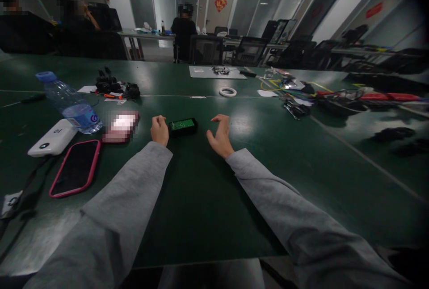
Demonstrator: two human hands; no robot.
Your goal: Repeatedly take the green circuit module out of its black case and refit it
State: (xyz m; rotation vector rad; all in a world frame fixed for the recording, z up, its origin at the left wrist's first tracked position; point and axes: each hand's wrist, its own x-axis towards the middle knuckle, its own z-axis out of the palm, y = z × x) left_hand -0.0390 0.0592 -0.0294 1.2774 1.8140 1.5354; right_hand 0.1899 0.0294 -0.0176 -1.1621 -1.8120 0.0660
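Observation:
A small black case with a green circuit board (182, 125) lies on the green table in front of me. Just left of it rests my left hand (160, 131), its fingers curled in; no object shows in it, and whether it touches the case's edge I cannot tell. My right hand (220, 136) is a short way to the right of the case, thumb and bent fingers apart, holding nothing. Left of my left hand lie a phone with a pixelated screen (121, 127) and a dark-screened phone in a red case (76, 167).
A water bottle (72, 106) leans across a white power bank (53, 138) on the left. Black parts (115, 85) sit behind them. Beyond my hands is a white tape roll (227, 92). Tangled cables (342, 99) spread at right. People sit in the background.

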